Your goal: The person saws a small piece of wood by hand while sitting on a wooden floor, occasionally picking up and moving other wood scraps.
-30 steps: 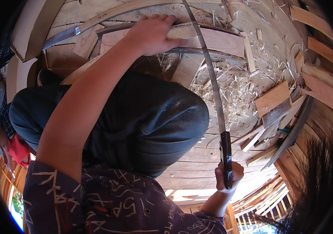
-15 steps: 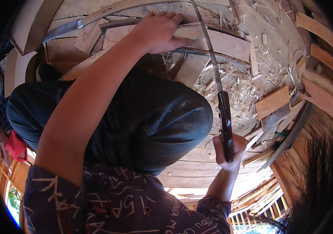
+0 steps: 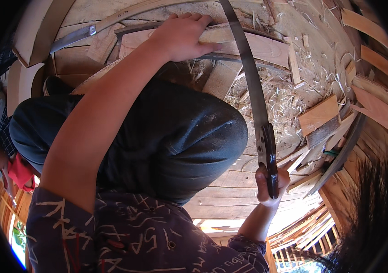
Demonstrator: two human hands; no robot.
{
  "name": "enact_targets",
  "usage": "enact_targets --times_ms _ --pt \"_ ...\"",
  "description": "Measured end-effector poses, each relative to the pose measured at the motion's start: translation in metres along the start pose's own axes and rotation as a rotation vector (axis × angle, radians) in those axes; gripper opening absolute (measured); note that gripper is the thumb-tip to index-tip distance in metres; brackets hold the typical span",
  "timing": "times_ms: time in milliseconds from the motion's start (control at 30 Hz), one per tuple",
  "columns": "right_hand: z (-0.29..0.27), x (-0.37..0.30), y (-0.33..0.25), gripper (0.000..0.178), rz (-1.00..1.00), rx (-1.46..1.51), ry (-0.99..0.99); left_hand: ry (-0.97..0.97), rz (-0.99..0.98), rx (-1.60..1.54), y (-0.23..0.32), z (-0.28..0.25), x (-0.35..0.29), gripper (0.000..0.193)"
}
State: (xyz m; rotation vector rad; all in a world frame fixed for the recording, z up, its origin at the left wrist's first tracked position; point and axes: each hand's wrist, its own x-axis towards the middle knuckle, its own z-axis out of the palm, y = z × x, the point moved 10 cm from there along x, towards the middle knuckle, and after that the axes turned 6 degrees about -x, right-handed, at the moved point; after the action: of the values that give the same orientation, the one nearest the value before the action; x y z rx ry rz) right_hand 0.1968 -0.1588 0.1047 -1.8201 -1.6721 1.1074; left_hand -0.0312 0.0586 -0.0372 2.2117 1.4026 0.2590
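Observation:
My right hand (image 3: 272, 184) is closed round the dark riveted handle of a long-bladed handsaw (image 3: 254, 86). The blade runs away from me and crosses over a pale wooden plank (image 3: 262, 48), its far end beyond the plank's far edge. My left hand (image 3: 182, 38) lies on this plank to the left of the blade, with fingers over the far edge and the thumb along the near side. Dark strips border the plank's long edges. Where the saw's edge meets the wood cannot be made out clearly.
Shavings (image 3: 276, 104) litter the floor near my knee (image 3: 212, 136). Offcuts (image 3: 319, 116) lie at the right, beside curved boards (image 3: 376, 63). A long strip with a metal end (image 3: 73, 38) lies beyond the plank. Another person's hand (image 3: 5, 168) shows at the left edge.
My right hand has drawn the saw toward me and slightly right. The blade has turned, so more of its flat side shows. My left hand stays nearly in place on the plank.

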Motion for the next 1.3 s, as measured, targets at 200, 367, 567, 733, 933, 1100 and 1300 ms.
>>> enact_targets --times_ms 200,367,567,733,933,1100,1300 --pt "0.016 0.072 -0.019 0.034 0.027 0.093 -0.014 -0.019 -0.004 -0.017 -0.001 0.001 0.002 0.071" --pt "0.017 0.04 -0.022 0.028 0.042 -0.048 -0.081 -0.023 -0.03 0.002 -0.007 0.0 -0.001 0.073" --pt "-0.039 -0.049 0.002 0.009 0.162 0.072 0.062 -0.179 -0.067 -0.052 0.007 -0.008 0.003 0.071" --pt "-0.041 -0.046 -0.006 0.015 0.065 0.02 0.082 -0.148 -0.047 -0.031 0.003 -0.003 0.005 0.069" --pt "0.003 0.008 -0.007 0.028 0.034 0.034 0.003 -0.034 -0.02 0.012 0.0 0.0 -0.002 0.075" --pt "0.019 0.066 -0.01 0.03 0.102 0.136 -0.005 -0.088 -0.061 -0.018 -0.001 0.002 -0.001 0.075" --pt "0.001 0.018 -0.002 0.017 0.124 0.007 -0.014 -0.144 -0.08 -0.113 0.004 -0.017 -0.002 0.069"
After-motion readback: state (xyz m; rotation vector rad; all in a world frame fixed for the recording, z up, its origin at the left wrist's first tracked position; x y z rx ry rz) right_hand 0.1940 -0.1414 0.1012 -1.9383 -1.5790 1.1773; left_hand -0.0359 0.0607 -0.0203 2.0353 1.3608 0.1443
